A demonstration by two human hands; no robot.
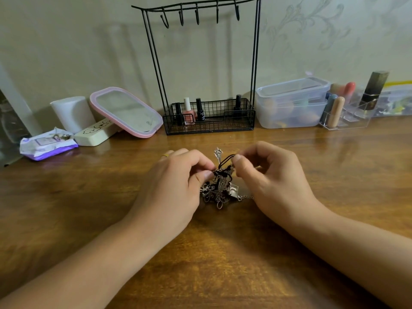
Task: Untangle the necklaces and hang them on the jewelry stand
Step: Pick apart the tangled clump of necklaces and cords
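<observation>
A: From the head view, where are the necklaces?
B: Bunched in a tangle on the wooden bench, between both hands.
A: And the hands?
B: Left hand pinches the clump; right hand pinches a black cord loop. The jewelry stand stands behind, hooks bare.
</observation>
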